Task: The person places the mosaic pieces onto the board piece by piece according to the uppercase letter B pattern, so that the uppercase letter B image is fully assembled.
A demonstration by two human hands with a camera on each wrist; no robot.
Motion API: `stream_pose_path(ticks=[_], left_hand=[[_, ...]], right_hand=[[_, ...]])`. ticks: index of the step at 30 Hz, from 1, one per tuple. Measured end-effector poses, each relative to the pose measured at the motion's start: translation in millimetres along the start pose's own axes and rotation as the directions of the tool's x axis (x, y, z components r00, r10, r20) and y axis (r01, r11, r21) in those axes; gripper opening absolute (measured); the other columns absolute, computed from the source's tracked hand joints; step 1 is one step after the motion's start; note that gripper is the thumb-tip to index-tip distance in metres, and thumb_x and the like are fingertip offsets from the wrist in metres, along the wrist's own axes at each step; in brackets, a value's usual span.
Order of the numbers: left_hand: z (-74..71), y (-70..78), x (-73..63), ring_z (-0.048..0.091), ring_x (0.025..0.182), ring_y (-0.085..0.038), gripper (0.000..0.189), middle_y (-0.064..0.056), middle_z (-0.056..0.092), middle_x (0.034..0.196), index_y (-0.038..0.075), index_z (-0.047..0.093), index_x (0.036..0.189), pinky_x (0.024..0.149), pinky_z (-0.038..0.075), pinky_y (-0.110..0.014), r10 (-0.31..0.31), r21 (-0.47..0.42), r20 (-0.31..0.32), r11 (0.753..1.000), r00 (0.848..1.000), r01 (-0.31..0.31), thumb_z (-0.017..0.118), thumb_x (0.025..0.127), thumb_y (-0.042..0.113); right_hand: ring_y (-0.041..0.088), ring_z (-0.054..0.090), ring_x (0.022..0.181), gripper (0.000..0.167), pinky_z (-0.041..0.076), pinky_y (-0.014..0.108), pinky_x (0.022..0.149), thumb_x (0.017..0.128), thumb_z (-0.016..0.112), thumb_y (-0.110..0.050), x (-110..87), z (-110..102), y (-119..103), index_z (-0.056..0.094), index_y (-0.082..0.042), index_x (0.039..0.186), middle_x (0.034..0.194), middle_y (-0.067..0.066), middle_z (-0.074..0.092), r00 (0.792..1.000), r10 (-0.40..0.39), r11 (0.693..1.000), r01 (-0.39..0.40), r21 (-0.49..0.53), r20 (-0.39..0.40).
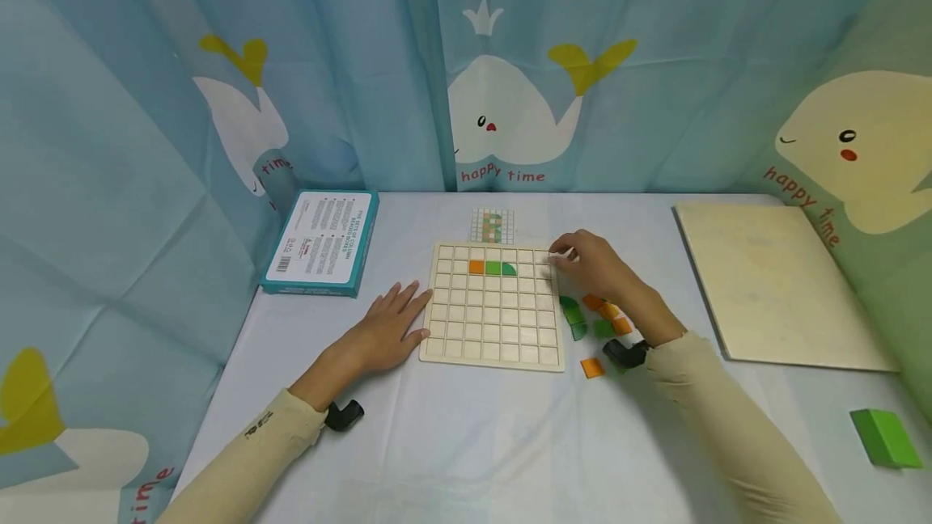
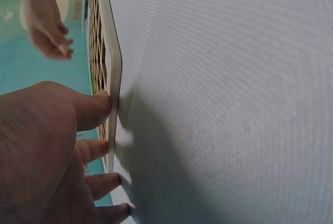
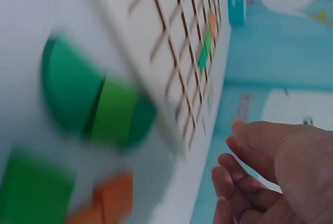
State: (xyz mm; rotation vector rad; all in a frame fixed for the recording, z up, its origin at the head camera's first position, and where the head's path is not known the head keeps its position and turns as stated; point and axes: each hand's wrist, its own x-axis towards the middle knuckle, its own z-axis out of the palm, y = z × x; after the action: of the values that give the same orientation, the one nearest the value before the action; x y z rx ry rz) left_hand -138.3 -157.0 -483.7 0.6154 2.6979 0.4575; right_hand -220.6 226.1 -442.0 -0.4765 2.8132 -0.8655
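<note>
A pale wooden grid board (image 1: 483, 334) lies on the white table. In its second row from the back sit an orange square tile (image 1: 476, 267), a green square tile (image 1: 493, 268) and a dark green quarter-round tile (image 1: 509, 269), side by side. My left hand (image 1: 393, 330) rests flat at the board's left edge, thumb and a fingertip against its side. Over the board's back right corner hovers my right hand (image 1: 593, 264), fingers loosely bent. The right wrist view shows the thumb and fingers of that hand (image 3: 260, 172) apart, with nothing between them.
Loose green tiles (image 1: 574, 316) and orange tiles (image 1: 592, 368) lie right of the board. Behind it is a small pattern card (image 1: 493, 226). A teal-edged box (image 1: 320, 242) stands back left, a large wooden panel (image 1: 779, 285) right, and a green block (image 1: 885, 438) front right.
</note>
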Motion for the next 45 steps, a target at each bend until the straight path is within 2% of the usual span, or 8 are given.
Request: stream_pose_path(ticks=[6, 11, 16, 20, 24, 32, 40, 45], left_hand=[[1.2, 0.9, 0.4, 0.007, 0.163, -0.041, 0.07, -0.013, 0.014, 0.177, 0.017, 0.023, 0.17, 0.129, 0.014, -0.062, -0.007, 0.014, 0.003, 1.0, 1.0, 0.007, 0.049, 0.111, 0.044], [-0.4, 1.7, -0.6, 0.007, 0.163, -0.042, 0.07, -0.013, 0.015, 0.177, 0.016, 0.024, 0.17, 0.129, 0.014, -0.062, -0.01, 0.004, -0.005, 1.0, 1.0, 0.01, 0.05, 0.111, 0.043], [-1.7, 1.7, -0.6, 0.007, 0.163, -0.042, 0.069, -0.014, 0.016, 0.177, 0.016, 0.024, 0.17, 0.129, 0.013, -0.063, -0.006, -0.014, -0.01, 1.0, 1.0, 0.006, 0.051, 0.111, 0.041], [-1.5, 2.2, -0.2, 0.006, 0.163, -0.041, 0.069, -0.013, 0.014, 0.177, 0.017, 0.023, 0.17, 0.129, 0.012, -0.062, -0.008, -0.009, -0.001, 1.0, 1.0, 0.008, 0.049, 0.111, 0.043], [-0.5, 2.7, -0.1, 0.006, 0.164, -0.041, 0.07, -0.013, 0.014, 0.177, 0.017, 0.023, 0.17, 0.13, 0.012, -0.062, -0.011, -0.009, 0.004, 1.0, 1.0, 0.011, 0.049, 0.111, 0.044], [0.1, 2.6, -0.3, 0.007, 0.164, -0.041, 0.07, -0.012, 0.015, 0.177, 0.017, 0.024, 0.17, 0.13, 0.012, -0.062, -0.02, -0.002, -0.001, 1.0, 1.0, 0.02, 0.05, 0.111, 0.043], [0.0, 2.9, 0.0, 0.005, 0.164, -0.04, 0.07, -0.012, 0.014, 0.177, 0.018, 0.023, 0.17, 0.13, 0.011, -0.061, -0.023, -0.01, 0.006, 1.0, 1.0, 0.023, 0.05, 0.111, 0.044], [1.2, 2.7, 0.7, 0.005, 0.164, -0.039, 0.07, -0.011, 0.013, 0.177, 0.018, 0.023, 0.17, 0.13, 0.012, -0.061, -0.019, -0.012, 0.004, 1.0, 1.0, 0.019, 0.05, 0.111, 0.044]], right_hand=[[0.042, 0.059, 0.112, 0.029, 0.053, 0.057, 0.093, 0.106, 0.062, -0.014, -30.7, -28, 25, 0.067, 0.006, 0.128, 0.126, 0.029, 0.061, 0.995, 0.101, 0.994, -0.101, -0.033, 0.001], [0.042, 0.058, 0.11, 0.03, 0.052, 0.058, 0.092, 0.105, 0.064, -0.019, -44.7, -23, 33, 0.068, 0.004, 0.124, 0.124, 0.027, 0.061, 0.989, 0.145, 0.989, -0.144, -0.041, 0.039], [0.04, 0.057, 0.109, 0.032, 0.045, 0.06, 0.09, 0.103, 0.07, -0.028, -48.0, -12, 32, 0.067, 0.0, 0.12, 0.119, 0.024, 0.061, 0.988, 0.143, 0.986, -0.137, -0.098, 0.06], [0.04, 0.056, 0.107, 0.032, 0.046, 0.059, 0.089, 0.104, 0.068, -0.027, -52.7, -17, 30, 0.066, 0.001, 0.12, 0.12, 0.026, 0.058, 0.981, 0.182, 0.979, -0.174, -0.108, 0.065], [0.042, 0.056, 0.105, 0.037, 0.05, 0.057, 0.087, 0.104, 0.066, -0.024, -62.8, -30, 39, 0.062, 0.007, 0.124, 0.121, 0.032, 0.056, 0.974, 0.214, 0.973, -0.206, -0.1, 0.072], [0.046, 0.062, 0.101, 0.048, 0.052, 0.058, 0.086, 0.101, 0.07, -0.028, -85.3, -41, 67, 0.059, 0.016, 0.118, 0.114, 0.037, 0.062, 0.968, 0.235, 0.968, -0.225, -0.111, 0.084], [0.035, 0.061, 0.091, 0.027, 0.051, 0.044, 0.076, 0.099, 0.07, -0.012, -94.5, -38, 72, 0.063, 0.009, 0.113, 0.102, 0.026, 0.066, 0.98, 0.188, 0.98, -0.182, -0.087, 0.07], [0.034, 0.06, 0.091, 0.025, 0.05, 0.045, 0.077, 0.101, 0.067, -0.01, -91.7, -36, 71, 0.063, 0.008, 0.117, 0.102, 0.023, 0.065, 0.978, 0.199, 0.978, -0.193, -0.079, 0.067]])
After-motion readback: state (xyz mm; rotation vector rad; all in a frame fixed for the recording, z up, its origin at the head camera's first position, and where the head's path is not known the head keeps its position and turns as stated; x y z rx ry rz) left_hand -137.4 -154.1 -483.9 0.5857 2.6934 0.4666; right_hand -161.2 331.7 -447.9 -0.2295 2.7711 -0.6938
